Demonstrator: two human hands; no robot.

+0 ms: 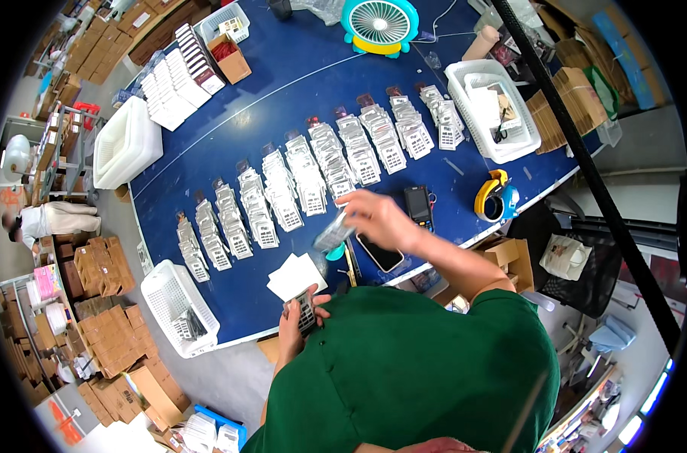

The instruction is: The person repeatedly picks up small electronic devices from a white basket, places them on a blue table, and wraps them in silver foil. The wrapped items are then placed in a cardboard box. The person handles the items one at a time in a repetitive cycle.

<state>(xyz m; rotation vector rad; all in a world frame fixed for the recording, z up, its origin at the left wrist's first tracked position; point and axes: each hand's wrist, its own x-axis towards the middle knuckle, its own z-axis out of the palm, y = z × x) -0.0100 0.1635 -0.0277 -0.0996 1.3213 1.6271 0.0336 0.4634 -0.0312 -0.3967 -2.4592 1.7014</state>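
My left hand (299, 317), close to my body at the table's near edge, holds a small stack of flat labelled packets (306, 312). Over the table, my right hand (372, 218) grips a clear flat packet (333, 231), blurred by motion. Beyond it, overlapping labelled packets (332, 164) lie in several slanting rows across the blue table (253, 107). White paper sheets (297, 276) rest between my hands. A smartphone (381, 253) lies under my right wrist, with a black handheld scanner (418, 205) just beyond. A small turquoise object (336, 252) sits below the held packet.
A tape dispenser (493, 198) and a white basket (462, 85) stand at right. Another basket (156, 283) with packets is at the near left. White tubs (151, 133), stacked white boxes (168, 96) and a fan (380, 25) are farther off. A person (55, 219) stands at far left.
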